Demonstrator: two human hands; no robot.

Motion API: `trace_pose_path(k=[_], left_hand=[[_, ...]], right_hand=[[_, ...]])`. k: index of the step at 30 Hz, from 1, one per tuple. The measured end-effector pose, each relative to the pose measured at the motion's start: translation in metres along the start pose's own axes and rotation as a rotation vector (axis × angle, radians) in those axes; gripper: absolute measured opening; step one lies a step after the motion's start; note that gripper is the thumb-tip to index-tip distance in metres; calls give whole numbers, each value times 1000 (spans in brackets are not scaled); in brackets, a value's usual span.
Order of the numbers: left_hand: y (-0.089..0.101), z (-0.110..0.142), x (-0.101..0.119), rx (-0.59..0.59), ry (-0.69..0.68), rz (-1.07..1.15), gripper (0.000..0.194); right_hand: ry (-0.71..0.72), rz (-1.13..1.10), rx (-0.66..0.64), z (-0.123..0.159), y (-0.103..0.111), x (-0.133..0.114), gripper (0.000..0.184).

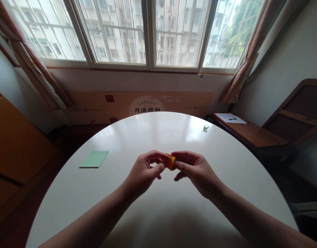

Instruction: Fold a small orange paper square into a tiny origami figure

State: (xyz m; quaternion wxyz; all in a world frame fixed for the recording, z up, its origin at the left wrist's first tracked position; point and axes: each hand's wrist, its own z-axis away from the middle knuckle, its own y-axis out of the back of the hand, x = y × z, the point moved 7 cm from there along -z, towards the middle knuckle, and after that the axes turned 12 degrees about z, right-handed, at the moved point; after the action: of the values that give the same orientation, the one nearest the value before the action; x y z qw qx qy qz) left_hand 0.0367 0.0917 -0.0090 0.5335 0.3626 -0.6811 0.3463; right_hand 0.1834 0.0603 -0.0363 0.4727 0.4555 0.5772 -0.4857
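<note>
A small folded piece of orange paper (170,162) is held up over the middle of the white table, between both hands. My left hand (151,168) pinches its left side with thumb and fingers. On the other side, my right hand (190,164) grips the paper's right edge between thumb and forefinger. Parts of the paper are hidden behind the fingertips. A green paper stack (94,159) lies flat to the left of my left hand. Farther off, at the back right, sits a tiny green folded paper figure (205,128).
The round white table (153,134) fills the foreground. Beyond its far edge stands a printed orange panel (117,105) below barred windows. At the right, a wooden side table (264,132) holds a white sheet (225,117) and a dark pen (232,119).
</note>
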Motion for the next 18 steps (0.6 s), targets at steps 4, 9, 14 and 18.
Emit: trace_pose_path(k=[4, 9, 14, 18], left_hand=[[-1, 1, 0, 7, -5, -25, 18], [-1, 2, -3, 0, 9, -42, 23], [-1, 2, -4, 4, 16, -57, 30], [-1, 2, -5, 9, 34, -68, 33]], right_hand=[[19, 27, 23, 0, 1, -1, 28], [118, 157, 63, 1, 0, -10, 17], [119, 252, 65, 1, 1, -8, 12], [124, 270, 70, 1, 2, -7, 12]])
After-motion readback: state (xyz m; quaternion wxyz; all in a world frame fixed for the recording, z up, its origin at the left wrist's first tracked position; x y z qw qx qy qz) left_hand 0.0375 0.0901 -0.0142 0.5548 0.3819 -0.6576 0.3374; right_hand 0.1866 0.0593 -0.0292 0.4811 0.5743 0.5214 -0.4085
